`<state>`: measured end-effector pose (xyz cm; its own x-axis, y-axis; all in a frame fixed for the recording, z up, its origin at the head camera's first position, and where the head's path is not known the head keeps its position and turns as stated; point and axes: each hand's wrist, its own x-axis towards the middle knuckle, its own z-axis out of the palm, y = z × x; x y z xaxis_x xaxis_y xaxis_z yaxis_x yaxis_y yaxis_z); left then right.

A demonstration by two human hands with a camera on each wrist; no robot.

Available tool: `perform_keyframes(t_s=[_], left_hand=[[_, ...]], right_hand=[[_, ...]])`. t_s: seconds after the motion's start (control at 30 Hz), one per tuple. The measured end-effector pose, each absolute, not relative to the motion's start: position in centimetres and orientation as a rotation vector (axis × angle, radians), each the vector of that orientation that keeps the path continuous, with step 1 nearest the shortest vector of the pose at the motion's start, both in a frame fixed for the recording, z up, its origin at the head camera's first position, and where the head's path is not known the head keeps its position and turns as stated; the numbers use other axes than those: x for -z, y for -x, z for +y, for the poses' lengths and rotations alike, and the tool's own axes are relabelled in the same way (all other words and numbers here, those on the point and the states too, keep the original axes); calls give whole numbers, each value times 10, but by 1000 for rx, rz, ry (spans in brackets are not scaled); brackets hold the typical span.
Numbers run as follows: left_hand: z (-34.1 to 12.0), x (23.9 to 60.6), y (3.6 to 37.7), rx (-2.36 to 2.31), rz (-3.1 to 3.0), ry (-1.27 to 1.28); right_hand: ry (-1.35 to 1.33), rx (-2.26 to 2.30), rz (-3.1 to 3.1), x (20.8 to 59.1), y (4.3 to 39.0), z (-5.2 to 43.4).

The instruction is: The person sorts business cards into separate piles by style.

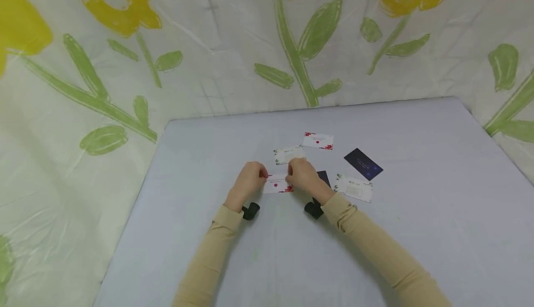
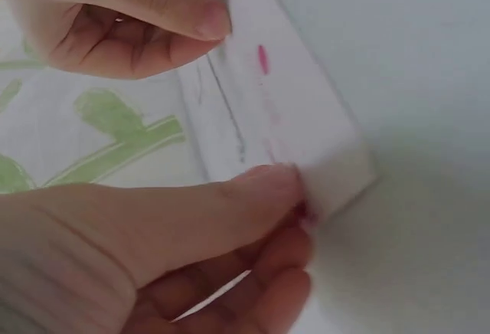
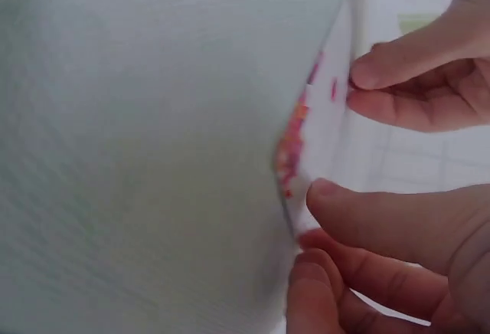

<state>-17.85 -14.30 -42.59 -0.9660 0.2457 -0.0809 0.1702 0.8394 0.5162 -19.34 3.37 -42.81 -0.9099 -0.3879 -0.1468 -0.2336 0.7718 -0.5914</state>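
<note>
I have the red-flowered white card (image 1: 278, 184) between the two hands, low in the middle of the card group and over the pale table (image 1: 187, 214). The left hand (image 1: 249, 179) pinches its left end between thumb and fingers, and the right hand (image 1: 304, 175) pinches the right end the same way; both wrist views show thumbs on the card's edge. I cannot tell whether its lower edge touches the cloth. To place it well, as I judge the step, I'd keep both pinches light so the thin card doesn't bow, level the two ends together, and let the lower edge meet the surface first. The leaf-patterned card (image 1: 289, 154) lies just beyond, so I'd keep my fingertips from dragging it. I'd also watch the right forearm: a dark card (image 1: 323, 177) lies partly hidden beneath it, with another leafy card (image 1: 353, 188) just beside. Once the card sits flat, I'd part both thumbs evenly, since letting one end go early could swivel it.
</note>
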Motion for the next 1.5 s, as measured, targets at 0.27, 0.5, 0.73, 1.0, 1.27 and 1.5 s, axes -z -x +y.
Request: perform_keyframes(t_s=[0.27,0.5,0.73,1.0,1.27,1.5], left_hand=[[-120,406,211,-878,2845,-451],[-81,416,257,-1052,2822,-689],[-56,430,281,-642,2889,-680],[-44,443,282,-398,2905,-629],[-42,437,279,-350,2916,-625],[-42,439,276,-843,2938,-622]], right_hand=[[521,1128,2694,404,226,81],[435,1149,2787,401,256,132],[443,801,2895,416,268,134],[538,532,2941,436,269,129],[495,599,2956,439,267,129],[414,930,2964,435,265,134]])
